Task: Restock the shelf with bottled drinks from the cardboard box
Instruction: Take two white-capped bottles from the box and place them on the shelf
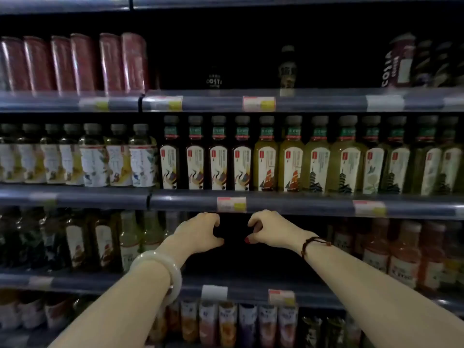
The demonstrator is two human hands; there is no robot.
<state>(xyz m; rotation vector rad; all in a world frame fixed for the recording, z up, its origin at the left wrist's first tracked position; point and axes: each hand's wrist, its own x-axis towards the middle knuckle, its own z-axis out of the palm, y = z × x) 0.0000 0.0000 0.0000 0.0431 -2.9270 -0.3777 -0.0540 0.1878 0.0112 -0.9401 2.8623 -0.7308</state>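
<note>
Both forearms reach into a dark gap on the shelf.
Left hand [200,231] and right hand [270,228] hover side by side, fingers curled and apart, clamped on nothing visible. Gap [234,252] lies between them; bottled drinks [130,242] stand at 9 and 3 o'clock, probably marking the slot to fill. Shelf edge [288,203] sits at 12 o'clock. Cardboard box: not in view.

1. Dim light fills a shop aisle; the upper shelf recesses are almost black.
2. Grey metal shelving [301,200] runs across the whole view in several tiers.
3. Price tags [231,204] sit along the shelf edges, white with red and yellow patches.
4. A dark vertical seam [148,200] splits the rails.
</note>
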